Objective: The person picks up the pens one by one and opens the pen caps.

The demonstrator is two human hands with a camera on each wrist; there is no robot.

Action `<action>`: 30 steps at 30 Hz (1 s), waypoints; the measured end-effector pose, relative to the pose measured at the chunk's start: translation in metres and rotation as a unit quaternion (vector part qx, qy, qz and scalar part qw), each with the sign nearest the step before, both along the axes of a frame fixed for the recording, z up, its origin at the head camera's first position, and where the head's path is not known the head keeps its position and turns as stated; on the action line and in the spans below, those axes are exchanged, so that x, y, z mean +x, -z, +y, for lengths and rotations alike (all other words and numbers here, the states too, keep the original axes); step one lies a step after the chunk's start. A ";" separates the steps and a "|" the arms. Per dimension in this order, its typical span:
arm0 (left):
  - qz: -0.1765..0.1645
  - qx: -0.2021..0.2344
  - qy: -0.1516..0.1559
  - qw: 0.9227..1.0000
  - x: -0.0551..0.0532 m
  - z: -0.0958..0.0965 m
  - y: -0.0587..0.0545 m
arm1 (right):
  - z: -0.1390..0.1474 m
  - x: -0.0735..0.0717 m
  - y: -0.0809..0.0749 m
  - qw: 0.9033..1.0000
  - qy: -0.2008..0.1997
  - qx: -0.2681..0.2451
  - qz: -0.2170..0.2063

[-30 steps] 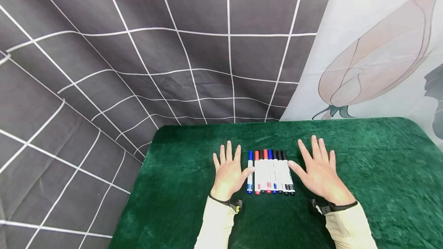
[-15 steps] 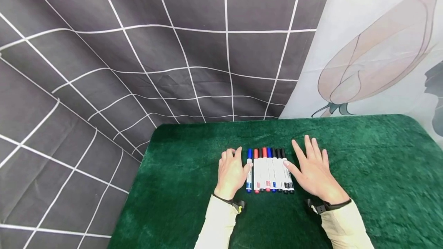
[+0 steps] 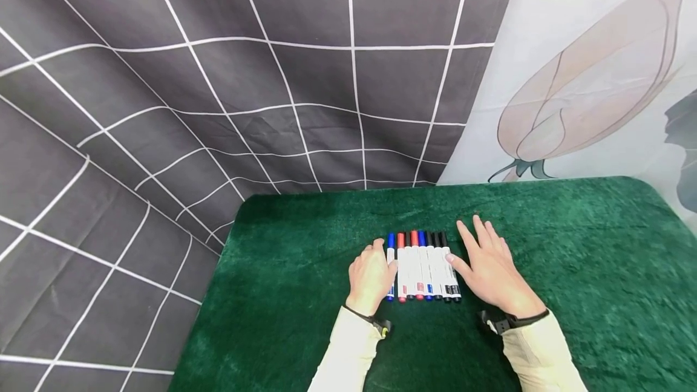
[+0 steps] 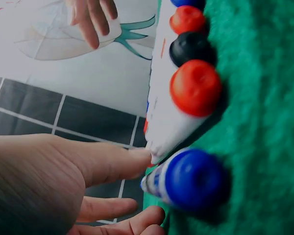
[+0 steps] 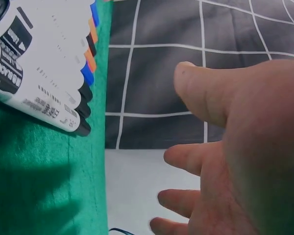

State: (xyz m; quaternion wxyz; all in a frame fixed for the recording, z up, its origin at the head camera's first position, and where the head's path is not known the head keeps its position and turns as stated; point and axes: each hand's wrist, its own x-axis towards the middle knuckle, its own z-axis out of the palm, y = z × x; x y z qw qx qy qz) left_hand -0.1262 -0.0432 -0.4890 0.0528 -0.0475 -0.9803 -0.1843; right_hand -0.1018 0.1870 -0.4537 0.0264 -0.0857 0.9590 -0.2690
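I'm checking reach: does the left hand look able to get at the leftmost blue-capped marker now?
Probably yes: the left hand is close beside the leftmost blue-capped marker, no other marker lies on it, and a gap separates it from the neighbouring red-capped marker.

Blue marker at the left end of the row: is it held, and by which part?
Cannot be told: the left hand is at the middle of the blue marker, but no clear pinch shows. The right hand holds nothing.

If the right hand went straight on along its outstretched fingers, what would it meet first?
The right hand points over green cloth, its line passing right of the markers; beyond the cloth, the backdrop would probably come first, though height and depth are unclear.
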 end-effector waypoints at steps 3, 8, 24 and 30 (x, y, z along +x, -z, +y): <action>0.007 -0.007 -0.005 1.000 0.000 0.003 0.001 | -0.003 -0.001 0.000 1.000 -0.013 0.005 0.005; 0.028 -0.018 -0.012 0.999 0.000 0.006 0.003 | -0.012 0.001 0.002 0.999 -0.034 -0.002 0.008; 0.053 0.043 0.002 0.998 0.002 -0.005 -0.018 | -0.025 -0.003 0.003 0.998 -0.026 -0.045 0.027; 0.078 0.070 0.021 0.994 0.008 -0.004 -0.029 | -0.026 -0.005 0.002 0.991 0.010 -0.103 0.087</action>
